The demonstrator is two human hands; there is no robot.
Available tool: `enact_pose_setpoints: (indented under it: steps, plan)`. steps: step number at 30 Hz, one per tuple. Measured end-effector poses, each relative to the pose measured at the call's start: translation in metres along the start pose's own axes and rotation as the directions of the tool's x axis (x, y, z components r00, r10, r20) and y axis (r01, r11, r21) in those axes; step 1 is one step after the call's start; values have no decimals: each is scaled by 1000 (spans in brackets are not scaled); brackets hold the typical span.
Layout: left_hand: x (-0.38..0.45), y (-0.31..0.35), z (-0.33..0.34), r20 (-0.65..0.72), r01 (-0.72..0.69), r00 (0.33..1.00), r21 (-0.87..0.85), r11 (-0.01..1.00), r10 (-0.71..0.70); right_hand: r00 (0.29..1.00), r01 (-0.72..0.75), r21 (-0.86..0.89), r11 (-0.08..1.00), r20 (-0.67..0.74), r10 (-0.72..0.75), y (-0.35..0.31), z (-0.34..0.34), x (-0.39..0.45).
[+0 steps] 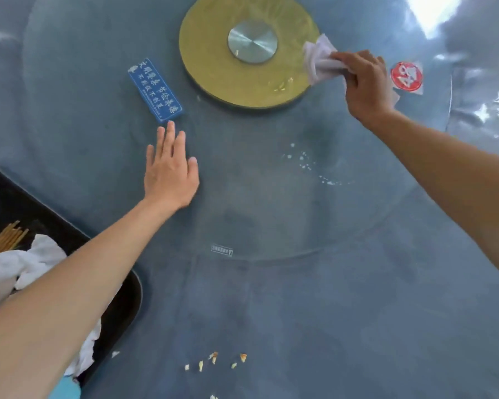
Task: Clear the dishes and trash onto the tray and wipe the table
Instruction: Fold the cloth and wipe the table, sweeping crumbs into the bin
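up top, right hand [363, 82] clenching crumpled cloth [319, 60] (trailing left over gold disc [213, 53]), left hand [169, 171] flat, fingers released

Just one head-worn wide-angle view, looking steeply down and forward, pretty close over the surface [271, 298]; gold turntable disc [213, 53] top-centre, black tray [121, 298] off toward its lower left.

The blue sign [155, 91] lying on the table carries white Chinese characters, too blurred to read surely. The red round sticker [406, 76] shows "49".
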State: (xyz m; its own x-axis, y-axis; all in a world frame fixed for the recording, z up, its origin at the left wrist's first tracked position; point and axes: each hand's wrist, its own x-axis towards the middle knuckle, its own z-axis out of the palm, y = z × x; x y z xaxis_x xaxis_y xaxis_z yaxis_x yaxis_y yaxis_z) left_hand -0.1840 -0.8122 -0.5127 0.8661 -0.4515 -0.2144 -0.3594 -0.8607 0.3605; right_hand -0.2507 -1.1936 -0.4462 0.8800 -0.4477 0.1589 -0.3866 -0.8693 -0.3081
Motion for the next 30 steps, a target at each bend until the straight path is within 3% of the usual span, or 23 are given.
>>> enact_pose_setpoints:
  steps: [2, 5, 8, 11, 15, 16, 19, 21, 23, 27, 30]
  plan:
    - [-12, 32, 15, 15, -24, 1000, -38, 999, 25, 994, -21, -20, 1000, 103, 23, 1, 19, 6]
    - [-25, 41, 37, -88, -50, 994, 101, 994, 59, 992, -45, 30, 999, 117, 41, -27, 46, -23]
    - [-13, 19, 38, -149, -79, 984, 146, 986, 101, 964, 205, 161, 965, 138, -228, -63, 58, -83]
    - [-1, -1, 33, -118, -146, 980, 138, 980, 163, 880, 325, 306, 895, 250, -404, -102, 62, -189]
    - [9, -17, 18, -86, -185, 976, 142, 972, 198, 694, 385, 512, 768, 387, -607, -135, 42, -288]
    - [11, -19, 14, -79, -194, 975, 143, 970, 206, 697, 354, 548, 758, 386, -605, -135, 35, -288]
    - [13, -25, 6, -84, -179, 978, 126, 976, 190, 863, 267, 600, 754, 199, -464, -132, 22, -240]
    - [6, -13, 7, -104, -118, 987, 47, 992, 122, 941, 277, 515, 811, 26, -338, -119, 19, -171]
    - [-9, 9, 16, -109, -90, 990, -29, 996, 87, 972, 232, 364, 902, -64, -224, -99, 21, -94]
    - [-27, 25, 35, -164, -116, 979, 57, 992, 124, 992, -28, 124, 992, 125, 13, -84, 44, -33]
    - [-16, 7, 36, -182, -148, 971, 60, 987, 156, 984, 58, 115, 992, 161, -77, -112, 69, -72]
